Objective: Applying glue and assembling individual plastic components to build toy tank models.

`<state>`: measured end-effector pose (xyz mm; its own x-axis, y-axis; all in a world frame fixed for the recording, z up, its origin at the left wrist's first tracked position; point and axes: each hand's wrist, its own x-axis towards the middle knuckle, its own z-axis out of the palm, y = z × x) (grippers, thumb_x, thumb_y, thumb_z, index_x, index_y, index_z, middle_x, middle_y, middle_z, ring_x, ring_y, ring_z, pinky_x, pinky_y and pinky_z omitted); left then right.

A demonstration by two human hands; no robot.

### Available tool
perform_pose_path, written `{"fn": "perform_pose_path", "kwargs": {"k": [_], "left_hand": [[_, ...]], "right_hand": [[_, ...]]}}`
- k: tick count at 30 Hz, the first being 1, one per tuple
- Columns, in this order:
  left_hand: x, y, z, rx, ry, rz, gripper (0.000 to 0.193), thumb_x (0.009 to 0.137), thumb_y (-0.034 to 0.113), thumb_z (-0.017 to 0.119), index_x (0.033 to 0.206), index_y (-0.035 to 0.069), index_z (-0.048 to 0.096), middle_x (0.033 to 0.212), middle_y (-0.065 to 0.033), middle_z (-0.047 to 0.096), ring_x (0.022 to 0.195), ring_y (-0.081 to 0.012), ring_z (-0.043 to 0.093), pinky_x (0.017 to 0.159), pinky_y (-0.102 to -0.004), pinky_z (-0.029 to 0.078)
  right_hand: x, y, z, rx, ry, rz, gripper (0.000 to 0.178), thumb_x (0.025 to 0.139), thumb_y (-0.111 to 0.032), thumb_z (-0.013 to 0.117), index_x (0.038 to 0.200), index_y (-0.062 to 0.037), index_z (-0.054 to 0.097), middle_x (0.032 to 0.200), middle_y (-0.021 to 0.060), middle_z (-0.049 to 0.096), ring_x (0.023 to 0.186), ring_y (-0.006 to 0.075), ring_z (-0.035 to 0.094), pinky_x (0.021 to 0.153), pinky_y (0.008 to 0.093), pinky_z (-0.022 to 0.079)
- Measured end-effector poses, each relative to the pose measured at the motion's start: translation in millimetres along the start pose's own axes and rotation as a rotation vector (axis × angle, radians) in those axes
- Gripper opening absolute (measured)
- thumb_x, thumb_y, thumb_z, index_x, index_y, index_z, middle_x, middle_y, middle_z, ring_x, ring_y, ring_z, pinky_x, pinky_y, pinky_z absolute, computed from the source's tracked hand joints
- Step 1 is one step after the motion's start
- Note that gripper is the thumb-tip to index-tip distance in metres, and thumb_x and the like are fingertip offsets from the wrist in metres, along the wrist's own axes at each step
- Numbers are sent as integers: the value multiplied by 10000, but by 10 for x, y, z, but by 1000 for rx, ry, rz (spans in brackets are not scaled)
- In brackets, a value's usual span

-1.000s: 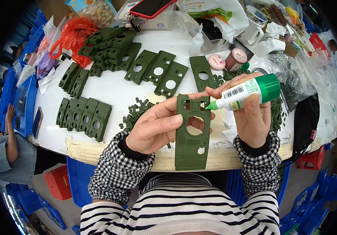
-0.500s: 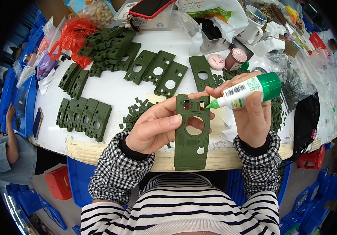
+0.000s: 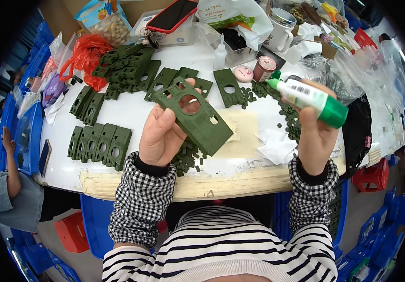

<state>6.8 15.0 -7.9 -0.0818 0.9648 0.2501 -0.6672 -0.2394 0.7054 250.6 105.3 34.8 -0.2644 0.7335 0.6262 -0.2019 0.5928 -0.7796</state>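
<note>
Item one: dark green moulded panel (image 3: pixel 205 129), one large round hole, held up over the table (image 3: pixel 94 181) left of centre; long axis diagonal, from upper left at the gripped end to lower right at the loose end. Left hand (image 3: pixel 158 131): pinching the panel's left side near the upper end, thumb on the upper face, fingertips showing past the far edge. Item two: white squeeze bottle (image 3: pixel 306 96), green at both ends, nozzle toward the upper left, base toward the lower right, its axis running roughly alongside the panel's. Right hand (image 3: pixel 313 136): curled around the bottle, thumb on the near side. Relation: panel to the left of the bottle, the two well apart, nozzle pointing above rather than at the panel; left hand nearer, being in contact. Height and tilt of the panel are hard to judge from overhead. Room: between the hands, a buff sheet (image 3: pixel 249 127) and white paper scraps (image 3: pixel 277 145), lying low. Bounds: loose green pieces (image 3: pixel 183 162) below the panel, standing green panels (image 3: pixel 103 141) farther left, a single flat panel (image 3: pixel 228 89) beyond, table's near edge toward the body.
</note>
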Motion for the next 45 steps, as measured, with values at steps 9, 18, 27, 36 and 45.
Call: {"fn": "perform_pose_path", "kwargs": {"k": [9,18,27,36,45], "left_hand": [[32,6,30,-93,26,108,438,962,262,545,1336,64,430,1353,-153,491,1207,-209,512,982,-329,453],[159,244,318,16,-46,168,311,961,179,549,1208,-9,563,1297,-149,549,1107,-181,586,989,-310,463],[237,67,24,-16,50,77,294,935,138,591,1219,78,547,1264,-94,567,1118,-167,561,993,-324,456],[198,48,35,-85,81,55,307,929,128,598,1222,98,513,1253,-76,562,1102,-194,569,1004,-391,455],[208,28,80,4,76,23,403,921,97,597,1285,74,425,1274,-96,537,1144,-205,550,1011,-422,448]], "right_hand": [[-882,71,-111,-1074,-501,-319,442,740,-11,577,1178,-71,594,932,94,595,881,250,601,927,429,494],[-384,25,-330,-972,-428,-131,190,815,-57,608,1000,-38,645,874,103,612,830,278,601,710,365,501],[295,880,-467,-1244,-601,-5,119,772,-101,667,875,-42,668,881,111,648,874,307,615,770,421,484],[392,933,-486,-1179,-579,12,52,771,-42,616,806,-5,630,761,149,644,782,334,620,705,419,489],[721,676,-508,-764,-400,160,199,822,-29,632,1012,24,658,768,86,672,665,128,617,646,263,503]]}}
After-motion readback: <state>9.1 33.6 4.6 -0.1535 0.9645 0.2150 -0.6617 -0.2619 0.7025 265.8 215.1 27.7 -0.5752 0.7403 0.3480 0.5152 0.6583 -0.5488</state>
